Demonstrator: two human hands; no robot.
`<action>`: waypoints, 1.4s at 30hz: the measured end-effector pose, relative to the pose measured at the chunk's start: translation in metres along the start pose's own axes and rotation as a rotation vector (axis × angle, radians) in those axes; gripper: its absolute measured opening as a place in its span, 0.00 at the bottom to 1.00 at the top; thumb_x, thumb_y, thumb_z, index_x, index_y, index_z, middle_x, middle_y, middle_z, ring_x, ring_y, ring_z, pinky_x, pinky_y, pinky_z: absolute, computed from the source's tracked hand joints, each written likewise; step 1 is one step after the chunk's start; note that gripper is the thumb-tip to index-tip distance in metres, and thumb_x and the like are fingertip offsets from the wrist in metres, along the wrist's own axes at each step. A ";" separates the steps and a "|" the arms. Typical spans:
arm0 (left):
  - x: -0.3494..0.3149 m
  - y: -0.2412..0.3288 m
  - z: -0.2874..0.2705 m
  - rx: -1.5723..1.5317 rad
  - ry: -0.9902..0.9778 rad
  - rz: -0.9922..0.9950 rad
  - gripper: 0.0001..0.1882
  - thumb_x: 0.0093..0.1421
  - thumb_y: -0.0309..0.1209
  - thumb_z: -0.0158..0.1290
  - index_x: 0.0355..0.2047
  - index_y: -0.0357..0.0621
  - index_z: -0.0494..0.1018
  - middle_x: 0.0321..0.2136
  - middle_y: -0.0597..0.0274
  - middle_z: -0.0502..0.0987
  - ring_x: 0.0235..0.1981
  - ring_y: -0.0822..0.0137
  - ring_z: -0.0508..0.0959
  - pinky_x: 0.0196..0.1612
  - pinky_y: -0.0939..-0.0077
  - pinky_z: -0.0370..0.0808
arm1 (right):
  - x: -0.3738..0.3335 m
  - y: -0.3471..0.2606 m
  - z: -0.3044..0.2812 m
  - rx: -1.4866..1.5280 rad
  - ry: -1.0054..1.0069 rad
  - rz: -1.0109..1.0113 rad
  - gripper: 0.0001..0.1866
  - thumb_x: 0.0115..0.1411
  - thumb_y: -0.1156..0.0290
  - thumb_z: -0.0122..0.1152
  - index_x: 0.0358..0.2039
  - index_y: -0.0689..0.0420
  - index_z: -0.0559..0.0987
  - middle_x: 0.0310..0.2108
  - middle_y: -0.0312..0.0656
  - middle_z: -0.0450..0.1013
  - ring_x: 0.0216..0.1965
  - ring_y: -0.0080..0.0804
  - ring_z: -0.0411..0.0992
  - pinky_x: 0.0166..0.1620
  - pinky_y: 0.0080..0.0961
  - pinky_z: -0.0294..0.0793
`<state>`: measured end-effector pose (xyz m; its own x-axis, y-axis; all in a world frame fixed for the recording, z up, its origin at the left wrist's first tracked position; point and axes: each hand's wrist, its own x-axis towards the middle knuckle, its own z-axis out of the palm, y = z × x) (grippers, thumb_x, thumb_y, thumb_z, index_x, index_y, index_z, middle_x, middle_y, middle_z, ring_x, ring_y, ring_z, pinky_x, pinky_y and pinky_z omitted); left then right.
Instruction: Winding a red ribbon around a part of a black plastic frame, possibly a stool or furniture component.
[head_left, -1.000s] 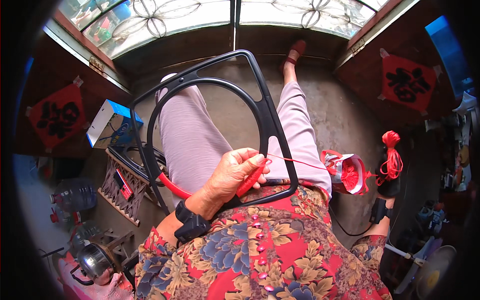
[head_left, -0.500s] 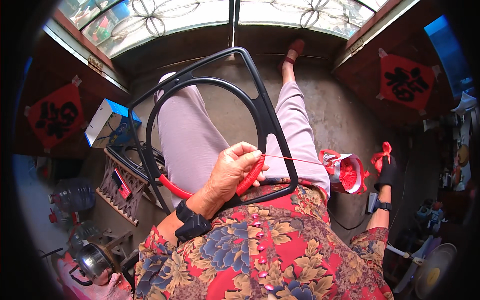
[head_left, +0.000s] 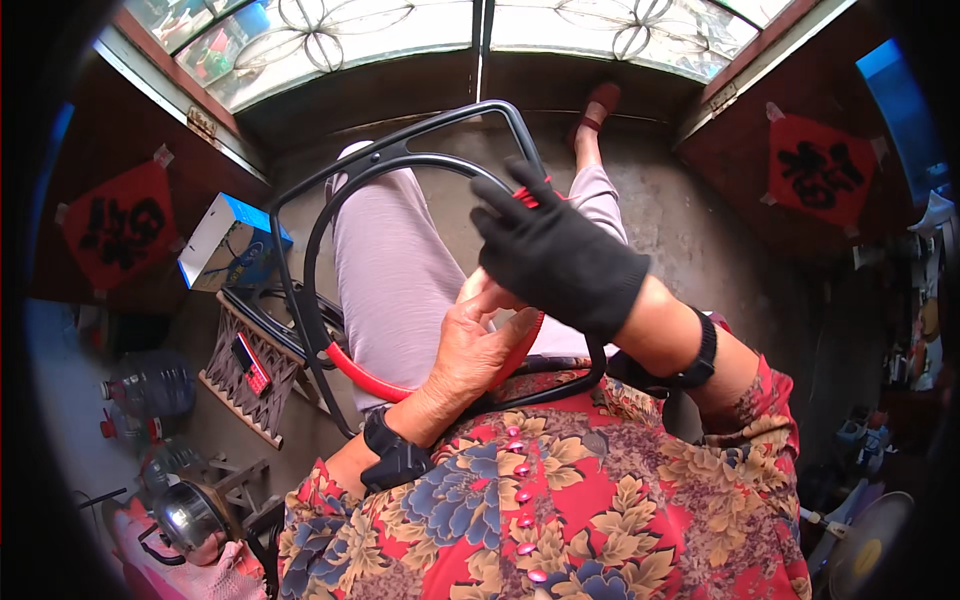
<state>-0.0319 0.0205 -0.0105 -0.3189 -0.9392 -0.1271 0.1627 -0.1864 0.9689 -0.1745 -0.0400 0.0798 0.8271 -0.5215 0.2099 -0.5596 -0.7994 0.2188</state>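
Note:
A black tubular frame [head_left: 283, 235] with a round inner ring lies tilted across my lap. Red cord [head_left: 365, 377] is wound closely round the near part of the ring. My left hand [head_left: 475, 345], bare, grips the ring at the wound section, with thumb and fingers closed on it. My right hand [head_left: 565, 255], in a black glove, is over the ring's right side, just above the left hand. Bright red cord [head_left: 527, 195] is looped round a gloved finger; those fingers are bent and somewhat apart. The right hand hides part of the ring and the cord's run.
On the left stand a folding stool [head_left: 245, 370] with a red phone [head_left: 252, 365] on it, a blue-and-white box [head_left: 232, 240], plastic bottles [head_left: 150, 385] and a metal kettle [head_left: 190, 520]. A fan [head_left: 870, 545] is at lower right. Glass-panelled doors [head_left: 350, 50] are ahead.
My right hand has swung in from the far right to over the ring, bringing the red cord. The taut strand no longer shows, and my arm now hides the bag of red cord.

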 end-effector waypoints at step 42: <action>0.004 0.012 -0.013 -0.446 -0.265 -0.466 0.11 0.65 0.33 0.46 0.39 0.37 0.68 0.30 0.52 0.77 0.24 0.69 0.79 0.23 0.81 0.79 | -0.458 0.005 0.005 1.209 0.892 1.897 0.24 0.57 0.70 0.53 0.55 0.59 0.67 0.48 0.45 0.69 0.49 0.33 0.69 0.53 0.30 0.66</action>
<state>-0.0194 0.0113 -0.0019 -0.6564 -0.6411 -0.3975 0.3036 -0.7069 0.6388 -0.5554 0.1933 -0.0204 -0.7058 -0.6399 -0.3038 0.1705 0.2628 -0.9497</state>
